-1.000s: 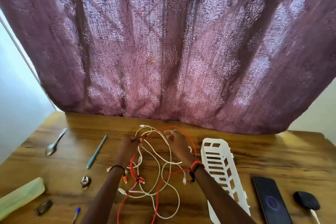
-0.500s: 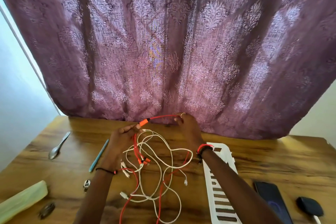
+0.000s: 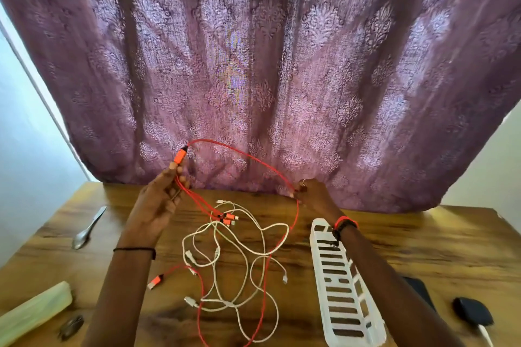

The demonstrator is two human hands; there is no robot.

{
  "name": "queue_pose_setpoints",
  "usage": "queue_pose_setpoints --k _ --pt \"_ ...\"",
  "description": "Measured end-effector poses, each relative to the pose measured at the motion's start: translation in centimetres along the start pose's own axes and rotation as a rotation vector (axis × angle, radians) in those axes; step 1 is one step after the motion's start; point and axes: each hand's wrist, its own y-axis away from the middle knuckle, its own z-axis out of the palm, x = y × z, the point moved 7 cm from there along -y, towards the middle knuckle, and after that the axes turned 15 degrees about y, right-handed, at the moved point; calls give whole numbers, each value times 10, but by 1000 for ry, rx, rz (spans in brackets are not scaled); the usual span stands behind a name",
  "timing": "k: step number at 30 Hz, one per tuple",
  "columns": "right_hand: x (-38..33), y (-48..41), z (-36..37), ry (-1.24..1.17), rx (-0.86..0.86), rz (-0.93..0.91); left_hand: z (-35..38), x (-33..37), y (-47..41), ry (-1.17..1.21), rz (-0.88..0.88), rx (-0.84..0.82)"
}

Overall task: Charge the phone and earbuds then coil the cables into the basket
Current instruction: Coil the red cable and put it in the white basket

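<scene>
Meanwhile, both hands lift the red cable beside the basket.

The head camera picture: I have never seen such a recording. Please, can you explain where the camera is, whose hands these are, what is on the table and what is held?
There is no machine here. A person wears one camera on the head, looking forward and down at their own two bare hands.

The left hand pinches the red cable just below its orange splitter. The right hand holds the same cable further along, so it arches between them.

On the wooden table lie tangled white cables, a white slotted basket, a spoon, and, at the right, a dark phone, mostly hidden by the arm. A purple curtain hangs behind.
</scene>
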Motion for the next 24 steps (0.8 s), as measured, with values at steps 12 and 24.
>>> queue_pose_setpoints --k 12,24 --pt "-32 7 -110 -615 269 -82 -11 9 5 -130 102 15" --pt "-124 24 -158 -687 247 -338 -53 -59 10 -670 -177 -102"
